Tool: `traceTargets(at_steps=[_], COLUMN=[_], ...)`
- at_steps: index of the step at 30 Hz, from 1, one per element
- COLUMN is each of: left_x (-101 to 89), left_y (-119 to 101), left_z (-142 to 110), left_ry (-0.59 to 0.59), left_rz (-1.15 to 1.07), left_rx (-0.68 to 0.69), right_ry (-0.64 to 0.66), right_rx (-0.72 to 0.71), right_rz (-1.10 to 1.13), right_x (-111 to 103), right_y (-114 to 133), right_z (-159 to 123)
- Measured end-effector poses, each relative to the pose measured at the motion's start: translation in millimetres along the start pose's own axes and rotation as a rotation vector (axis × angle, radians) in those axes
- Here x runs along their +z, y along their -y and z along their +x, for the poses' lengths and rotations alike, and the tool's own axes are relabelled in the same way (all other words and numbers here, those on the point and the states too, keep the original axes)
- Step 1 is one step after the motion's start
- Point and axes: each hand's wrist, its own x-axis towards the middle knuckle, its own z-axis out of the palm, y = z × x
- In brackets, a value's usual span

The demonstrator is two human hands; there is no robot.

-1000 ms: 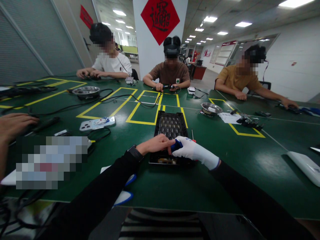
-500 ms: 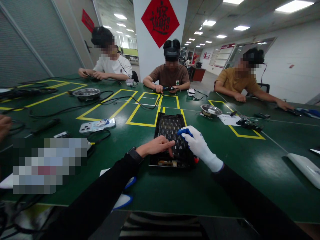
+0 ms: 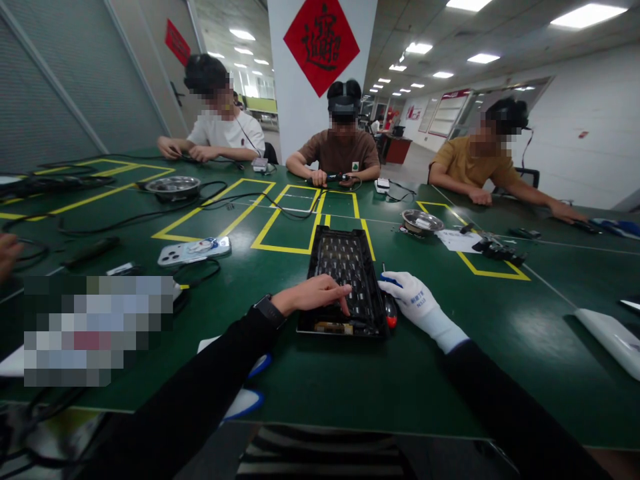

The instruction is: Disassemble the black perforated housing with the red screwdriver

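A black keyboard-like tray [image 3: 345,263] with rows of small keys lies in front of me on the green table [image 3: 350,380]. My bare left hand [image 3: 313,297], a watch on its wrist, rests on the tray's near part with the index finger stretched out and pressing down. My right hand [image 3: 413,300], in a white glove with blue fingertips, is down at the tray's right edge. Its fingers are curled over a screwdriver [image 3: 391,319] with a red-ended handle that lies on the table.
A phone [image 3: 195,250] and black cables lie to the left. Metal bowls [image 3: 423,220] stand further back. Three people sit across the table working with their own hands. A white object [image 3: 610,337] lies at the right. White and blue gloves [image 3: 247,393] lie at the near edge.
My right hand has moved from above the tray to its right side and come down on the screwdriver. My left hand has stayed on the tray.
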Motion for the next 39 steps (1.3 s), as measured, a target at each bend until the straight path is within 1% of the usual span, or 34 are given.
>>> traceTargets(at_steps=[3,6,8,9,11,13,14,15,16,17,18,20,22,25,29,33,39], left_x=[0.0,0.4,0.7,0.9,1.3,1.9,2.3,2.6,3.0,3.3,3.6,3.8,3.6,3.5,3.9,4.0,3.9], left_y=[0.3,2.2,4.3,5.4,7.1,8.1,8.3,8.5,8.7,8.8,9.0,9.5,9.7,9.3,8.9,10.1,11.2], left_z=[0.2,1.2,2.2,2.8,4.2,5.9,6.7,7.5,8.2,8.8,9.2,9.4,9.0,8.0,7.2,7.5,7.7], left_ry=[0.000,0.013,0.039,0.049,0.038,-0.025,-0.073,-0.127,-0.177,-0.216,-0.245,-0.270,-0.280,-0.313,-0.359,-0.345,-0.347], left_rz=[-0.011,-0.003,0.002,0.002,-0.004,-0.011,-0.017,-0.031,-0.052,-0.079,-0.109,-0.158,-0.174,-0.180,-0.212,-0.242,-0.260], left_rx=[0.011,0.056,0.083,0.091,0.092,0.084,0.076,0.069,0.063,0.060,0.059,0.056,0.050,0.034,0.028,0.066,0.069], right_ry=[0.035,0.067,0.039,-0.003,-0.137,-0.271,-0.308,-0.293,-0.225,-0.135,-0.073,0.022,0.054,0.068,0.104,0.154,0.156], right_rx=[-0.056,-0.083,-0.068,-0.052,-0.020,-0.013,-0.023,-0.060,-0.133,-0.206,-0.268,-0.365,-0.414,-0.425,-0.390,-0.406,-0.410], right_rz=[-0.040,-0.078,-0.070,-0.052,0.010,0.114,0.184,0.252,0.297,0.312,0.300,0.257,0.228,0.240,0.286,0.341,0.367], right_x=[-1.6,-1.8,-0.8,-1.0,-5.5,-15.9,-22.6,-29.3,-35.3,-40.1,-43.4,-45.1,-43.0,-38.6,-33.4,-28.1,-25.7], right_y=[2.8,2.8,1.5,1.6,6.2,19.2,28.7,39.4,50.3,60.4,69.0,79.3,80.8,74.9,70.0,72.5,76.1], right_z=[0.3,2.0,1.5,0.9,0.0,1.3,3.4,6.3,10.1,14.5,19.4,29.3,37.9,45.3,47.2,49.1,51.3])
